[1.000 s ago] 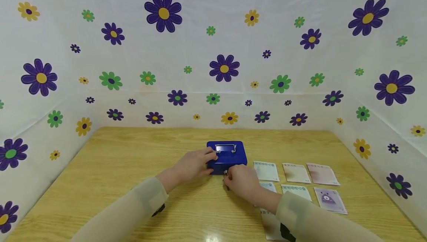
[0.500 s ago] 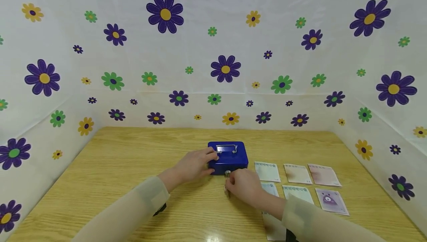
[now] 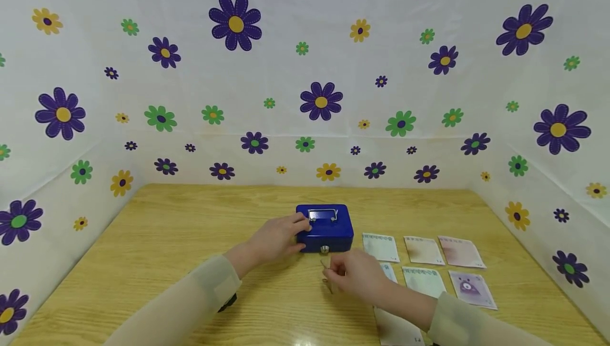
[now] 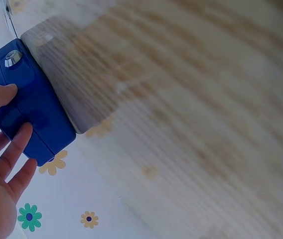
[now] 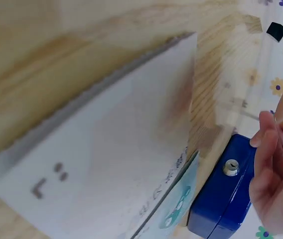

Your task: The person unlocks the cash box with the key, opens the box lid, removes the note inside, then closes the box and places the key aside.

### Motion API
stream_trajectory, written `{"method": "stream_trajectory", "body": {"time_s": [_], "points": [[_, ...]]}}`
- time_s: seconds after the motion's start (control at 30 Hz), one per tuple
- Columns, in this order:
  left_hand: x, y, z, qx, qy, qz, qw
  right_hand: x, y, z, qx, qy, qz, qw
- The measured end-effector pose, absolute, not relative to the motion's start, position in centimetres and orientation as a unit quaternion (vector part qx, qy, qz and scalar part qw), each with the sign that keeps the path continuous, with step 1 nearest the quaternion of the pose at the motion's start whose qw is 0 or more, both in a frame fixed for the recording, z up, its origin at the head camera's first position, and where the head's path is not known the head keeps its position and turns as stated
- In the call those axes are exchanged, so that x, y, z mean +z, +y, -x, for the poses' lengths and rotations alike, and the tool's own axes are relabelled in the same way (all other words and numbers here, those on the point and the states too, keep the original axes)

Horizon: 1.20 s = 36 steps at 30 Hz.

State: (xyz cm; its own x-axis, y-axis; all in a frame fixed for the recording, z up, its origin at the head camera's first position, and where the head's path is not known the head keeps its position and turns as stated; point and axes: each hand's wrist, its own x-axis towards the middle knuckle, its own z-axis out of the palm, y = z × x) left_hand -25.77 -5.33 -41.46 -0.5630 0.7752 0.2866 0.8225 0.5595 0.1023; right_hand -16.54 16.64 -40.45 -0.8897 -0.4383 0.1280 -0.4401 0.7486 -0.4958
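A small blue cash box (image 3: pixel 340 232) stands on the wooden table, its lid down and the wire handle folded flat on top. My left hand (image 3: pixel 274 237) grips its left end. In the left wrist view, that hand's thumb (image 4: pixel 4 94) presses the front face below the silver lock (image 4: pixel 13 58). Just in front of the box, my right hand (image 3: pixel 362 274) pinches small keys (image 3: pixel 325 264) between thumb and fingertips. They are apart from the lock, whose keyhole shows bare in the right wrist view. The curled fingers of the right hand (image 5: pixel 281 199) hide the keys there.
Several paper notes lie right of the box: a pale green one (image 3: pixel 379 248), a beige one (image 3: pixel 424 250), a pink one (image 3: pixel 461 251) and a purple one with a monster drawing (image 3: pixel 473 289) among them. A flower-printed white sheet (image 3: pixel 281 76) encloses the table's back and sides.
My right hand has drawn back from the lock toward me and slightly right, bringing the keys out of it. The left hand has kept its place on the box.
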Motion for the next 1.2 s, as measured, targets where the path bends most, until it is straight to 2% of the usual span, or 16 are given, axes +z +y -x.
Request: {"method": "stream_trajectory", "body": {"time_s": [0.2,0.33,0.7,1.2], "points": [[-41.4,-5.3,25.7,-0.106,-0.879,0.453,0.103,-40.9,16.9,16.7,0.3,-0.913,-0.268,-0.07],[-41.3,-5.3,25.7,-0.099,-0.881,0.452,0.102,-41.4,17.0,16.8,0.296,-0.907,-0.286,-0.09],[-41.3,-5.1,25.6,-0.1,-0.882,0.448,0.102,-41.6,17.0,17.3,0.234,-0.917,-0.309,-0.09],[-41.3,-5.6,25.6,-0.108,-0.883,0.445,0.102,-41.6,17.9,17.8,0.241,-0.928,-0.275,-0.072]]}}
